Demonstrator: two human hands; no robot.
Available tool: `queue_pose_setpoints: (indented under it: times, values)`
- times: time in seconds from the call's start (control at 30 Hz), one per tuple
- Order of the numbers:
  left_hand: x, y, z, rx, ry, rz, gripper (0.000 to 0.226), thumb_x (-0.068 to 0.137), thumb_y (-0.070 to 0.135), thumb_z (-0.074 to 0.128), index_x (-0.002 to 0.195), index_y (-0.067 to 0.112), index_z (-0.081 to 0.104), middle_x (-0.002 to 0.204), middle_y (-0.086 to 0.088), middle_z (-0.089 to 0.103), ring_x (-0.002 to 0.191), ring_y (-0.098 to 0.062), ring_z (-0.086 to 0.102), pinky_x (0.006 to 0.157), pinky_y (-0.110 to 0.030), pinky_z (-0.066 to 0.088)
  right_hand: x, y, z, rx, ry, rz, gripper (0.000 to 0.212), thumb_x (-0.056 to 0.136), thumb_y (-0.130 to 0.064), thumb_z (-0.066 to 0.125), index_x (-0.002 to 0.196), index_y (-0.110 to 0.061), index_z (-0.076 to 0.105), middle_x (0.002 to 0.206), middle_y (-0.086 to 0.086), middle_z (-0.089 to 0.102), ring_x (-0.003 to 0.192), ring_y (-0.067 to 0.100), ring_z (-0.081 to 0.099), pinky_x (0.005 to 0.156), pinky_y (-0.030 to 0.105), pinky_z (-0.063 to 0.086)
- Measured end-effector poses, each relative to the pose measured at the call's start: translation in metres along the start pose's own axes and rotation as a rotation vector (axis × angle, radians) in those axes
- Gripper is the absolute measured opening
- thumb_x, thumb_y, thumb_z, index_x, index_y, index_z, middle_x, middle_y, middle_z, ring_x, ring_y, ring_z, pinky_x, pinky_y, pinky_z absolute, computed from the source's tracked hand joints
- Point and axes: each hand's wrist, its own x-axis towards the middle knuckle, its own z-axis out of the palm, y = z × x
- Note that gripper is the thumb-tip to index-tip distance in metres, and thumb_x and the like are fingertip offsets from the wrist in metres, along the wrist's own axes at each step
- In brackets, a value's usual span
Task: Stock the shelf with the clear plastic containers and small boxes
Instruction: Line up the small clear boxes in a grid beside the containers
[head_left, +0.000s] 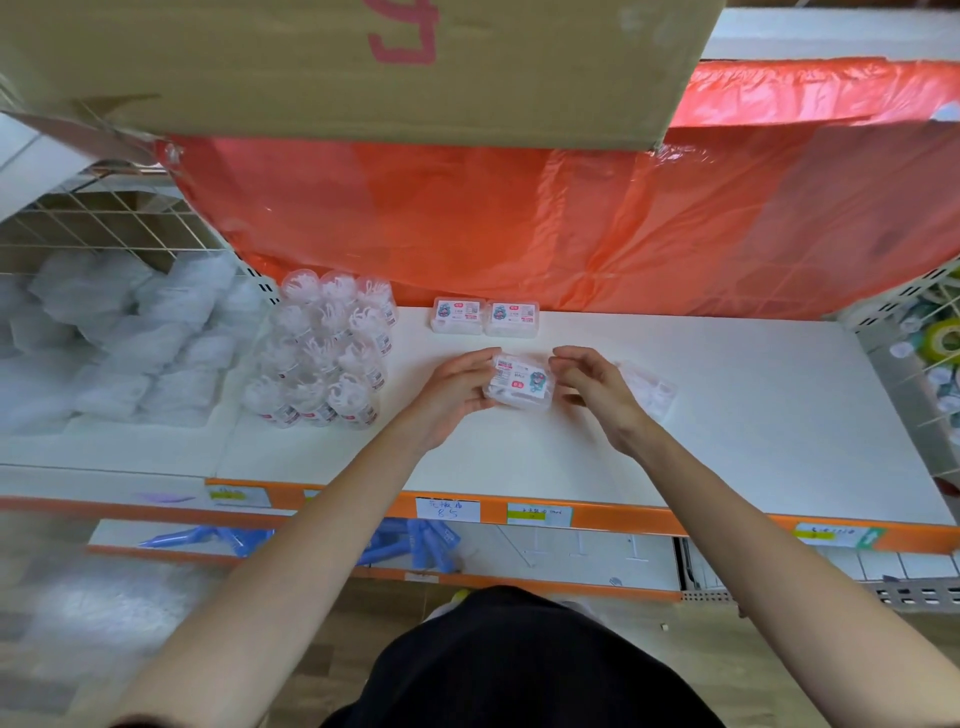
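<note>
A small clear box (519, 382) with a red and white label sits between my hands above the white shelf (727, 405). My left hand (457, 384) grips its left side with curled fingers. My right hand (589, 384) hovers at its right side, fingers loosely curled, and whether it touches the box is unclear. Two matching small boxes (485, 315) stand side by side at the back of the shelf. Several round clear plastic containers (324, 353) are packed in rows at the shelf's left end. Another clear box (649, 392) lies blurred just right of my right hand.
An orange plastic sheet (571, 223) hangs behind the shelf. A cardboard box (337, 62) overhangs from above. White bagged goods (124, 338) fill the left bay behind a wire grid. Price tags (540, 514) line the orange shelf edge; blue items (415, 545) lie on the shelf below.
</note>
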Motion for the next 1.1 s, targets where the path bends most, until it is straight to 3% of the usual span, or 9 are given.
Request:
queue_pose_setpoints:
  times: [0.07,0.2,0.33,0.43,0.6,0.7,0.83,0.97,1.1]
  values:
    - [-0.003,0.004,0.003,0.04,-0.024,-0.004,0.036,0.1,0.007,0.047,0.134,0.017,0.054,0.118,-0.006,0.065,0.094,-0.013,0.065,0.069,-0.02,0.054,0.0,-0.005,0.005,-0.04,-0.044,0.052,0.022,0.097,-0.023,0.06,0.117,-0.014,0.061,0.106,0.003,0.069,0.092,0.014,0.063,0.081,0.026,0.051]
    - [-0.004,0.003,0.007,0.111,-0.015,-0.004,0.036,0.102,0.011,0.045,0.136,0.018,0.053,0.118,-0.007,0.066,0.1,-0.016,0.064,0.079,-0.026,0.052,-0.001,-0.004,0.016,-0.067,-0.109,0.077,0.008,0.096,-0.017,0.063,0.103,-0.013,0.065,0.097,0.005,0.071,0.081,0.01,0.066,0.068,0.017,0.052]
    - [-0.006,-0.004,0.007,0.03,0.097,-0.019,0.034,0.097,0.023,0.057,0.131,0.017,0.051,0.11,-0.005,0.068,0.098,-0.02,0.065,0.077,-0.029,0.05,-0.001,0.001,0.02,0.091,-0.003,0.139,0.02,0.092,-0.015,0.066,0.111,-0.014,0.061,0.1,0.011,0.072,0.082,0.017,0.067,0.071,0.026,0.052]
    - [-0.008,-0.014,0.007,0.045,0.081,-0.052,0.044,0.093,0.032,0.063,0.132,0.019,0.048,0.119,-0.006,0.067,0.096,-0.019,0.068,0.079,-0.031,0.052,0.0,0.006,0.017,0.204,0.019,0.181,0.032,0.091,-0.011,0.066,0.12,-0.012,0.053,0.108,0.016,0.072,0.089,0.024,0.069,0.073,0.03,0.054]
    - [-0.01,-0.028,0.019,0.06,0.045,-0.028,0.031,0.096,0.02,0.06,0.125,0.018,0.048,0.107,0.0,0.067,0.085,-0.02,0.07,0.077,-0.032,0.053,-0.003,0.015,0.016,0.282,-0.019,0.18,0.046,0.09,-0.001,0.064,0.131,0.0,0.043,0.109,0.018,0.071,0.092,0.024,0.071,0.077,0.029,0.057]
    - [-0.006,-0.025,0.022,0.07,0.106,-0.002,0.027,0.098,0.016,0.056,0.125,0.012,0.053,0.109,-0.006,0.065,0.081,-0.018,0.065,0.072,-0.027,0.052,-0.004,0.018,0.013,-0.02,0.02,0.096,0.059,0.084,-0.013,0.077,0.133,-0.011,0.043,0.117,0.009,0.066,0.096,0.017,0.066,0.083,0.026,0.054]
    - [0.002,-0.021,0.019,0.215,0.112,0.03,0.023,0.101,0.013,0.048,0.121,0.018,0.059,0.109,-0.002,0.065,0.078,-0.012,0.061,0.064,-0.021,0.048,-0.002,0.024,0.004,-0.467,0.02,-0.291,0.075,0.071,-0.019,0.088,0.134,-0.017,0.048,0.123,-0.003,0.048,0.108,0.011,0.051,0.091,0.012,0.04]
    - [0.008,-0.019,0.021,0.316,0.093,0.057,0.024,0.102,0.012,0.045,0.114,0.023,0.062,0.109,-0.002,0.065,0.081,-0.009,0.06,0.06,-0.018,0.047,0.002,0.02,-0.003,-0.77,-0.047,-0.442,0.056,0.075,-0.029,0.085,0.124,-0.016,0.06,0.121,0.002,0.059,0.112,0.021,0.052,0.093,0.029,0.041]
    - [0.015,-0.024,0.024,0.293,0.14,0.059,0.024,0.101,0.011,0.045,0.115,0.022,0.062,0.118,-0.006,0.064,0.088,-0.013,0.06,0.058,-0.019,0.048,0.01,0.017,-0.007,-0.906,-0.044,-0.434,0.053,0.075,-0.039,0.083,0.121,-0.02,0.063,0.121,0.001,0.063,0.108,0.02,0.056,0.088,0.031,0.045]
